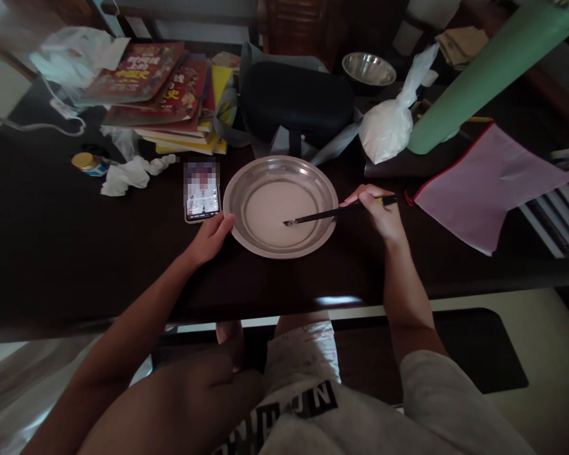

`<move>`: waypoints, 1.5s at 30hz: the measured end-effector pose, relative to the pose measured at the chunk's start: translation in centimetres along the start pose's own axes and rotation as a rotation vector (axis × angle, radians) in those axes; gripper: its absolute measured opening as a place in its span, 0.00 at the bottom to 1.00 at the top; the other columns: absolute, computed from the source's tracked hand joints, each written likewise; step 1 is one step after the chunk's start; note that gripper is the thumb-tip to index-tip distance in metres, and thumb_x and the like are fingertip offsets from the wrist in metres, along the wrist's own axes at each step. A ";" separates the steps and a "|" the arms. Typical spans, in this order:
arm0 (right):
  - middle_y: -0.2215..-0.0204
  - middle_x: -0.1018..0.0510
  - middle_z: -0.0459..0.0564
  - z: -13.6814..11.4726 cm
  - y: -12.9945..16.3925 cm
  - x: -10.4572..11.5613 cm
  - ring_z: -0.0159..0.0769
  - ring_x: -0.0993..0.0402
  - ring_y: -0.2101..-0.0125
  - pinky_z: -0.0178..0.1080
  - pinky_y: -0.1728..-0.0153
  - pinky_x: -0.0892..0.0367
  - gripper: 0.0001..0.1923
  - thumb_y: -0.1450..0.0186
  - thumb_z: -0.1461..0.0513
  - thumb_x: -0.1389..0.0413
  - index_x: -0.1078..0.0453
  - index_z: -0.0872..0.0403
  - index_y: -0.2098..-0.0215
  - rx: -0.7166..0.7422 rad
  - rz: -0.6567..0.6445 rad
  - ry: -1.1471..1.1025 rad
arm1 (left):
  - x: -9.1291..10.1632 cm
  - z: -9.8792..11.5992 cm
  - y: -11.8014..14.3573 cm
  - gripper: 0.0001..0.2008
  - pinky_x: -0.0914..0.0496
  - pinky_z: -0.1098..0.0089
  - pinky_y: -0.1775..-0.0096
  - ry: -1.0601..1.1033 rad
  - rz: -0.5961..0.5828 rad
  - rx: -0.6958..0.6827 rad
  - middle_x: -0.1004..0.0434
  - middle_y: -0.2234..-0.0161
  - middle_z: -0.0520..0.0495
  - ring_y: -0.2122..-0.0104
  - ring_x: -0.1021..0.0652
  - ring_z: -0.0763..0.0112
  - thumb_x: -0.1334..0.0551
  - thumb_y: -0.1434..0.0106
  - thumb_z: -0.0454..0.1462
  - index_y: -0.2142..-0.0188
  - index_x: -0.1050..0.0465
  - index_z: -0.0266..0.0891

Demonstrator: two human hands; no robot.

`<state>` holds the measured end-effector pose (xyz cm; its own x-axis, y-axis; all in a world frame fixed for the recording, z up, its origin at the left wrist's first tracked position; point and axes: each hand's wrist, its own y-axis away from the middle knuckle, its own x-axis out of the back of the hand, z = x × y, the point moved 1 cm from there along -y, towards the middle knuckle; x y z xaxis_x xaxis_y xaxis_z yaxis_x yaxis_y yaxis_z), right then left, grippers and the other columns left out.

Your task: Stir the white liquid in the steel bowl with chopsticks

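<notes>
A wide, shallow metal bowl (281, 251) with a pale, milky liquid (270, 208) in it sits near the table's front edge. My left hand (212, 239) grips its left rim, thumb on top and fingers hidden beneath. In my right hand (377, 208), on the other side, is a pair of dark chopsticks (322, 215). Their tips reach over the rim to the middle of the liquid, with a little wet matter on them. Just left of the bowl lies a phone (202, 201) with a lit screen.
Behind the bowl rests a black case (296, 98), with stacked books (156, 88) to its left. A tied bag of white powder (386, 129), a green cylinder (493, 76) and a pink pouch (488, 183) occupy the right. Crumpled tissue (128, 177) and a small jar (89, 163) lie left.
</notes>
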<state>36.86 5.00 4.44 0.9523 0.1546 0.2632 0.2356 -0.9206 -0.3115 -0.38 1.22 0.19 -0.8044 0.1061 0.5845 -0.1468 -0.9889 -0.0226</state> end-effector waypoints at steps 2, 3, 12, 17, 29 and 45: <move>0.67 0.15 0.46 0.0 0.0 -0.2 0.37 0.18 0.61 0.44 0.54 0.27 0.13 0.32 0.51 0.43 0.18 0.45 0.65 0.006 -0.083 0.004 | 0.0 0.0 0.0 0.37 0.25 0.61 0.59 0.002 0.005 0.000 0.21 0.67 0.42 0.64 0.23 0.58 0.55 0.38 0.69 0.66 0.27 0.40; 0.65 0.15 0.46 0.0 0.0 -0.2 0.37 0.18 0.59 0.44 0.52 0.28 0.12 0.32 0.51 0.42 0.18 0.45 0.64 0.012 -0.113 0.015 | 0.0 0.0 0.0 0.37 0.25 0.62 0.59 0.004 0.008 -0.002 0.21 0.67 0.42 0.64 0.23 0.58 0.55 0.38 0.69 0.66 0.27 0.40; 0.66 0.15 0.45 0.1 0.0 -0.2 0.37 0.18 0.61 0.43 0.54 0.28 0.13 0.31 0.51 0.43 0.18 0.45 0.65 0.014 -0.107 0.000 | 0.0 0.0 0.0 0.40 0.25 0.61 0.60 -0.003 0.011 0.026 0.21 0.67 0.43 0.66 0.24 0.58 0.55 0.40 0.71 0.66 0.27 0.39; 0.67 0.15 0.46 0.0 0.0 -0.1 0.38 0.18 0.60 0.44 0.53 0.27 0.13 0.32 0.50 0.42 0.18 0.45 0.65 0.022 -0.027 0.032 | 0.0 0.0 0.0 0.37 0.26 0.61 0.58 -0.012 0.006 0.005 0.20 0.65 0.43 0.64 0.23 0.59 0.55 0.38 0.68 0.66 0.27 0.39; 0.69 0.16 0.46 0.0 0.0 0.0 0.37 0.19 0.64 0.43 0.56 0.27 0.14 0.31 0.50 0.43 0.18 0.46 0.66 0.017 0.009 0.007 | 0.1 -0.1 0.1 0.38 0.26 0.63 0.61 -0.012 0.004 -0.009 0.21 0.67 0.44 0.66 0.24 0.61 0.55 0.37 0.69 0.65 0.27 0.38; 0.64 0.15 0.46 -0.2 0.0 -0.3 0.38 0.19 0.58 0.45 0.51 0.28 0.13 0.33 0.49 0.42 0.18 0.44 0.63 0.019 -0.118 0.046 | 0.0 -0.2 0.0 0.38 0.25 0.60 0.58 0.006 0.023 -0.010 0.20 0.66 0.43 0.65 0.23 0.59 0.54 0.39 0.70 0.66 0.27 0.40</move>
<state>36.58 4.85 4.51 0.9080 0.2443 0.3405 0.3494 -0.8898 -0.2934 -0.47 1.27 -0.02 -0.8114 0.0836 0.5785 -0.1335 -0.9901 -0.0442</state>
